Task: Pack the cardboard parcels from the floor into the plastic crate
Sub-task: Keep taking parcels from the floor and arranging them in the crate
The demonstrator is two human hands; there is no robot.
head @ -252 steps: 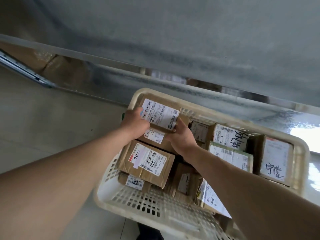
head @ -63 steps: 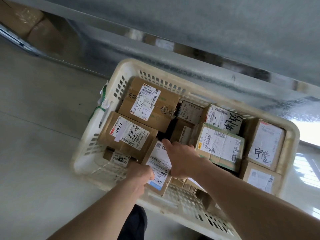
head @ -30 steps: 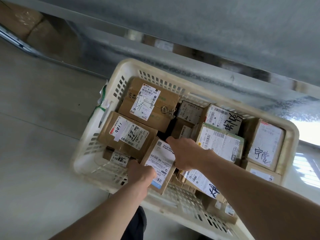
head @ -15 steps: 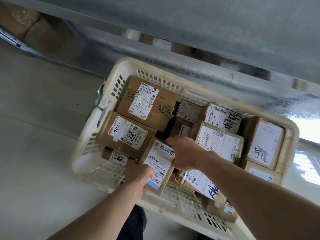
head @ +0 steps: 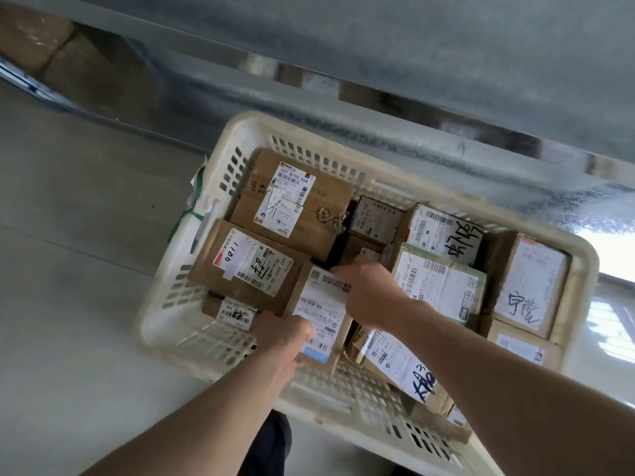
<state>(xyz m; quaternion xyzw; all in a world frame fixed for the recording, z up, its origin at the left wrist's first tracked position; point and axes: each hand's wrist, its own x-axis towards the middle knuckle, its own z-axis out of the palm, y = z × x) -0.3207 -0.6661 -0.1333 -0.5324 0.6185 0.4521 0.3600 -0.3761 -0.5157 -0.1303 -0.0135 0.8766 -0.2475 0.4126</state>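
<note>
Both hands on one labelled parcel [head: 321, 314] inside the cream crate [head: 178, 324]: left hand [head: 281, 334] grips its near edge, right hand [head: 369, 292] curls over the far corner.

A grey metal shelf [head: 412, 46] runs above the pale tiled floor [head: 68, 304] (blurred brown boxes [head: 34, 39] underneath it).

Dim, soft daylight; glare at right edge; slight blur; wide-angle distortion.

A pale tiled floor [head: 68, 304] carries the cream plastic crate [head: 192, 324], beside a grey metal wall [head: 412, 63].
</note>
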